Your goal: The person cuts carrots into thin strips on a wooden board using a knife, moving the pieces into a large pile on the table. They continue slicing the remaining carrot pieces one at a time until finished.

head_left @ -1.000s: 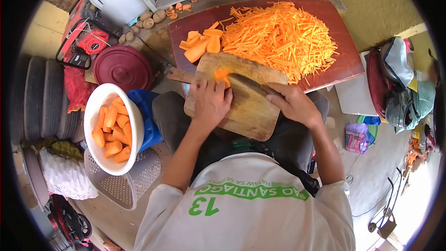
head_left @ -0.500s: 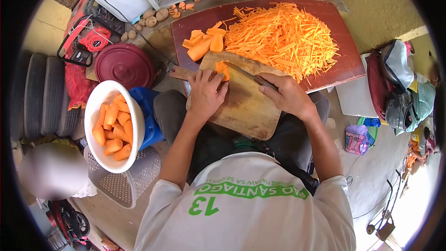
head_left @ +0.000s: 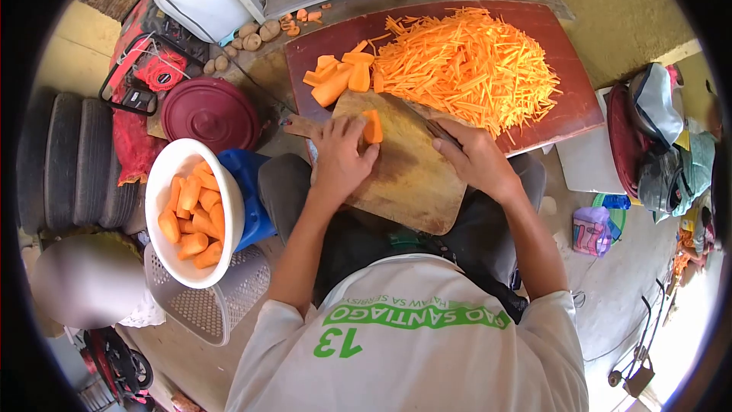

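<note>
My left hand (head_left: 343, 154) rests on the wooden cutting board (head_left: 412, 191), with fingers and thumb closed around the near left side of a carrot piece (head_left: 372, 127). In my right hand (head_left: 482, 159) is a knife (head_left: 442, 134), gripped by its handle. Its blade points up and left along the board's far edge, apart from the carrot piece. Beyond the board lies a big heap of carrot strips (head_left: 469, 69) on the dark red tabletop (head_left: 568, 61). Several cut carrot chunks (head_left: 333, 85) sit left of that heap.
A white basin (head_left: 155, 236) of peeled carrots (head_left: 200, 221) stands to my left, above a grey perforated basket (head_left: 248, 290). Near it are a blue container (head_left: 255, 217) and a maroon lid (head_left: 210, 114). Potatoes (head_left: 252, 40) lie on the floor behind. Tyres (head_left: 91, 160) stand far left.
The knife blade has moved off the carrot piece toward the board's far edge. The carrot piece now sits differently beside my left fingers. The whole view has shifted slightly.
</note>
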The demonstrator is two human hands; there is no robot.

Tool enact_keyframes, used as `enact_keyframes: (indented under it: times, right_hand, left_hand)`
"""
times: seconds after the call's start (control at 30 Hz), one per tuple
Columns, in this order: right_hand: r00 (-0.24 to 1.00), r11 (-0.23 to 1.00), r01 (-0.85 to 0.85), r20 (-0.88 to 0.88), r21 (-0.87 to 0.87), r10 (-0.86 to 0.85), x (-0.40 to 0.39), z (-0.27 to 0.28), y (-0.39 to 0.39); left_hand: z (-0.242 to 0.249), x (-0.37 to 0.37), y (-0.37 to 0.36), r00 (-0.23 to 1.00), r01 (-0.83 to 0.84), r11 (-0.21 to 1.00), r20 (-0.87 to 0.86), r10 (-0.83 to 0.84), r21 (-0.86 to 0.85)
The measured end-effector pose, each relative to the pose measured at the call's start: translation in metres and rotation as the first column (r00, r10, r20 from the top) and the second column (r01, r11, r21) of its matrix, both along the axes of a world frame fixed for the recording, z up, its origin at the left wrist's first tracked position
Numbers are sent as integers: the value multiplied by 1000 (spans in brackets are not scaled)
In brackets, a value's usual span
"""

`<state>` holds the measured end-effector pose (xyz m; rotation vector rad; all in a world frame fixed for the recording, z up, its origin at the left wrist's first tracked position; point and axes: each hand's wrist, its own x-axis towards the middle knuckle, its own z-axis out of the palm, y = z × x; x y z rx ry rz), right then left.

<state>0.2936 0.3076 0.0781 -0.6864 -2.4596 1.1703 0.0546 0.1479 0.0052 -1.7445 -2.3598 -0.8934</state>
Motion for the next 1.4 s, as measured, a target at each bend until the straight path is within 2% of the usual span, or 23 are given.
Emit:
enact_keyframes:
  times: [0.1,0.23,0.3,0.4,0.5,0.53,0.63,0.73,0.83,0.93,1.03,1.13,1.23,1.33,1.4]
  right_hand:
    - [989,985,73,142,-156,-51,18,11,-13]
    - [992,989,66,113,-131,-51,31,7,-23]
    - [996,993,39,85,-112,-30,33,6,-29]
    - [993,997,-70,-95,-38,66,36,0,-44]
    - [993,995,-99,60,-22,100,44,12,-61]
    - [987,990,-141,80,-7,141,45,13,-62]
    - [987,987,-135,101,89,126,49,15,-72]
    - [981,983,-146,146,114,129,53,18,-76]
    - [986,993,-116,124,30,111,49,14,-70]
    - [990,991,-127,75,53,123,35,-4,-64]
    - [990,989,-130,73,68,125,27,2,-65]
    - [955,991,-112,269,-72,128,37,19,-70]
    - [962,997,-67,263,-44,77,39,20,-78]
    - [982,983,-143,140,119,126,17,-1,-72]
    - [972,991,-125,205,51,112,13,-3,-67]
  left_hand:
    - [-6,-23,14,986,164,987,-17,-164,1]
    - [2,-16,16,969,233,972,92,-230,-25]
    - [2,13,6,976,210,975,64,-206,-64]
    - [0,49,-14,980,181,981,94,-175,-62]
    - [-7,59,-24,982,162,986,108,-157,-32]
    - [-8,60,-26,982,161,987,109,-156,-32]
    - [-4,61,-24,986,161,987,45,-161,-11]
    - [-4,62,-22,985,173,985,6,-173,7]
    - [-7,64,-21,985,170,985,3,-170,-26]
    - [-9,65,-21,985,169,985,-13,-170,-36]
    - [-12,61,-23,981,193,981,-14,-193,-36]
    - [-10,59,-24,976,218,976,-10,-218,-6]
    - [-13,59,-26,977,212,977,3,-212,3]
    - [-15,60,-24,979,203,979,-10,-203,0]
    - [-16,61,-25,980,199,980,-21,-199,0]
